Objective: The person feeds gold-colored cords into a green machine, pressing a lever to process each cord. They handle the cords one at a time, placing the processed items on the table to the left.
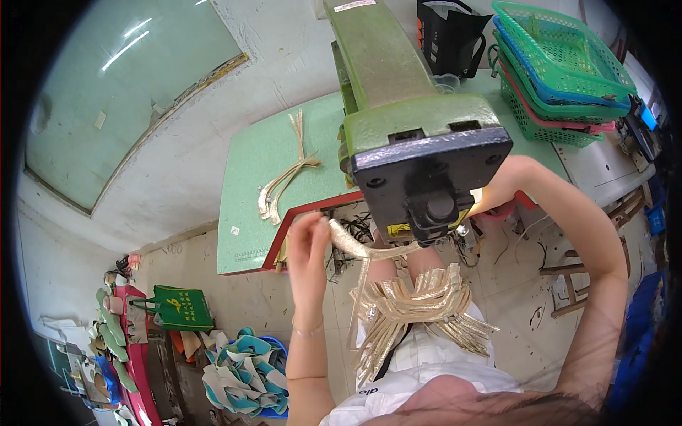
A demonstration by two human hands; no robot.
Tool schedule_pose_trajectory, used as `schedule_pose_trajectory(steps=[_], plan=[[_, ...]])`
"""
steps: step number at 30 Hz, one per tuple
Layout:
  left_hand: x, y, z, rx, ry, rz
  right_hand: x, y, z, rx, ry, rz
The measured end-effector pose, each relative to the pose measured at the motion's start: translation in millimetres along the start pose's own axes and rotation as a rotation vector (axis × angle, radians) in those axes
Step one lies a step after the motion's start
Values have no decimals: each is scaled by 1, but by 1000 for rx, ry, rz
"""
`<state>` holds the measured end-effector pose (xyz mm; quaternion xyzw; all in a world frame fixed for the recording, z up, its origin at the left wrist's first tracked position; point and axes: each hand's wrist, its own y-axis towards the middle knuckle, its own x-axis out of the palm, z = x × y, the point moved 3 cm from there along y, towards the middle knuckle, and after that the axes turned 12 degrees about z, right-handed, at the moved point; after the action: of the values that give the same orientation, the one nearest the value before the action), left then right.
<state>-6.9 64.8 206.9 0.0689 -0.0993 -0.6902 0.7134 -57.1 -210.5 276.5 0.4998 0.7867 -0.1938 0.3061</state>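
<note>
Gold is what fills my lap: a fanned bundle of shiny gold strap pieces [419, 305] lies across my thighs, its ends spilling down toward my knees. From the head view, my left hand [309, 245] is raised in front of the green table, fingers pinched shut on one end of a single curved gold strap [359, 247] that runs from my fingertips toward the machine, its far end passing out of sight under the machine's head. My right hand is hidden behind the black end plate of the heavy green press machine [419, 142]; only the forearm [568, 213] shows, reaching in under the head from the right, so I cannot tell whether that hand is closed on anything.

On the pale green tabletop with its red edge [256, 177], a few more thin gold strips [288, 177] lie loose to the left of the machine, well apart from my hands. A stack of green, blue and pink plastic baskets [561, 71] stands at the back right, with a black paper bag [447, 35] beside it. On the floor to my left sit a green tote bag [181, 307] and a heap of teal and white cut pieces [241, 376].

To do this well, I judge the strap should stay taut and flat between my two hands, fed straight under the head, with fingers kept clear of the working point.
</note>
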Motion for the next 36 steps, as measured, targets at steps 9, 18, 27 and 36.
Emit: schedule_pose_trajectory(steps=[9, 18, 27, 36], plan=[[49, -97, 13, -21, 64, -585, 20, 7, -16, -213, 164, 85], [76, -90, -24, -400, -328, -477, 37, -1, -11, -122, -22, 170], [24, -70, -29, -304, -123, -289, 54, -9, -17, 77, -26, 250], [18, -105, -50, -771, -309, -544, 126, -27, -35, -483, -274, 737]])
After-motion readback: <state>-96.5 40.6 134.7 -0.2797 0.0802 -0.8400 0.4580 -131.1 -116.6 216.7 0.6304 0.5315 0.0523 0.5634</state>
